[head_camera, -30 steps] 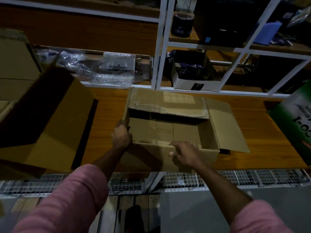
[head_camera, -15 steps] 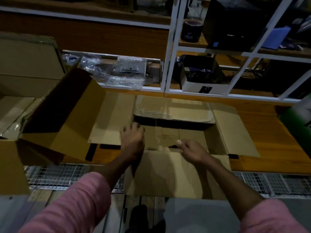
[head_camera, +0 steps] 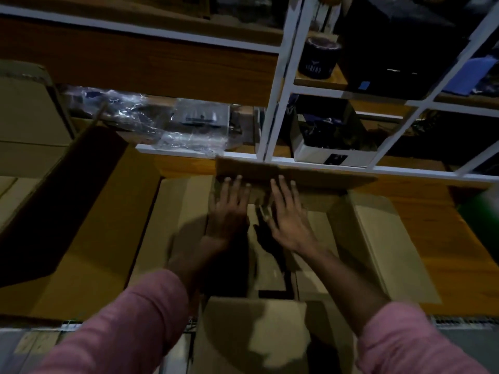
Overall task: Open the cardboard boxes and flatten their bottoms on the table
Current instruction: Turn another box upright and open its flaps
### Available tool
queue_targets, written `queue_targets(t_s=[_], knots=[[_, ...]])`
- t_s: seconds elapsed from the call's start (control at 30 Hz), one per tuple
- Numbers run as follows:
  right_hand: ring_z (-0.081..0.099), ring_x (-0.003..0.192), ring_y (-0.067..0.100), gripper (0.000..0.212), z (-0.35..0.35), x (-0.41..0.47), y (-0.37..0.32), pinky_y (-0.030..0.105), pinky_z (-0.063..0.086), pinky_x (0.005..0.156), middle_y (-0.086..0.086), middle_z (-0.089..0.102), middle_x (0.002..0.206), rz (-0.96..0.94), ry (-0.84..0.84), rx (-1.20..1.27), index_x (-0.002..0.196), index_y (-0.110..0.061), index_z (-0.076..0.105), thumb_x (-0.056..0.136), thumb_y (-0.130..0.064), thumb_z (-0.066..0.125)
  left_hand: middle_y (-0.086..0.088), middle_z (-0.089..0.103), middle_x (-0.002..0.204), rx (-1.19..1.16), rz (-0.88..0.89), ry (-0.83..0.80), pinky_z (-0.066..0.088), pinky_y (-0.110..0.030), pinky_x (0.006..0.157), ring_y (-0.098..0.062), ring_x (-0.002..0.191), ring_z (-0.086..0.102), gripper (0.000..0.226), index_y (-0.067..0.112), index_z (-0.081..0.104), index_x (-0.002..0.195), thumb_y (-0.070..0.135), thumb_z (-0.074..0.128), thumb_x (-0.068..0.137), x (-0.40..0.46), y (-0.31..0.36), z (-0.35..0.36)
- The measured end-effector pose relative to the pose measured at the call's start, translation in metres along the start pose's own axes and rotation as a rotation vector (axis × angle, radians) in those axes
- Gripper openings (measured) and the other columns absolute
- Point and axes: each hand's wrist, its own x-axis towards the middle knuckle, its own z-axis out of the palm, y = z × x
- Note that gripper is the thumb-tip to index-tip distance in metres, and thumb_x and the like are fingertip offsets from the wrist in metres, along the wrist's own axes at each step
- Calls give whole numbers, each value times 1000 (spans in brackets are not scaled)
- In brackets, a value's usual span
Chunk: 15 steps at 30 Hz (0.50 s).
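Left hand (head_camera: 229, 209) and right hand (head_camera: 289, 214) side by side inside the open cardboard box (head_camera: 348, 228), both spread flat, fingers straight, nothing gripped. Fingertips of both reaching the far flap (head_camera: 297, 171), apparently pushing it away toward the shelf frame (head_camera: 272, 109); palms over the inner bottom panels, though real contact with the bottom not possible to confirm because of blur and shadow.

Around the hands: box standing on the wooden table (head_camera: 442, 238), directly in front of the person. Right flap (head_camera: 391, 247) already folded out and lying nearly level. Left flap (head_camera: 175, 220) also opened outward. Near flap (head_camera: 251, 333) hanging down over the table edge toward the person. So, opening of this box judged as almost done; far flap not yet fully down.

Still left, as judged here: pressing the bottom panels flat against the table. Seam between the bottom panels visible as a dark line, so probably not yet level.

Further out, to the left: a second cardboard box (head_camera: 89, 211), large, tilted, already open, with dark inside. State of its bottom not possible to tell. More cardboard stacked behind it at the far left.
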Motion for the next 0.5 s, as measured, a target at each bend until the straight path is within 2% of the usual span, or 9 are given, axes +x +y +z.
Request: queue_targets(t_s=[0.13, 0.23, 0.3, 0.37, 0.5], knots=[[-13, 155, 26, 84, -1, 51, 11, 62, 20, 117, -6, -13, 169, 106, -37, -10, 160, -28, -7, 101, -36, 53, -11, 12, 169, 57, -55, -71, 20, -74, 107, -43, 150, 22, 89, 20, 23, 159, 37, 63, 81, 40, -18, 11], [-7, 155, 29, 73, 7, 78, 21, 63, 21, 117, -3, -4, 170, 168, -111, -55, 160, -22, 8, 102, -35, 50, -8, 3, 170, 50, -31, -94, 14, -80, 106, -42, 152, 15, 89, 22, 17, 160, 39, 66, 87, 54, -22, 18], [-2, 154, 34, 68, 14, 89, 25, 62, 23, 116, -2, 0, 169, 195, -157, -119, 159, -20, 15, 102, -36, 49, -10, 6, 170, 25, -2, -106, 17, -81, 104, -43, 152, 15, 87, 21, 19, 161, 40, 65, 89, 55, -23, 20], [7, 151, 37, 65, 21, 94, 27, 62, 28, 110, -1, 10, 166, 210, -166, -208, 156, -22, 20, 101, -38, 49, -11, 18, 167, -4, -4, -117, 21, -81, 103, -44, 150, 21, 87, 19, 27, 159, 39, 70, 85, 54, -26, 23], [35, 132, 36, 55, 31, 100, 28, 57, 33, 98, 5, 43, 146, 216, -99, -332, 140, -26, 41, 88, -28, 63, -9, 15, 167, -27, 2, -135, 16, -80, 107, -43, 151, 12, 82, 22, 21, 159, 36, 63, 90, 56, -26, 23]])
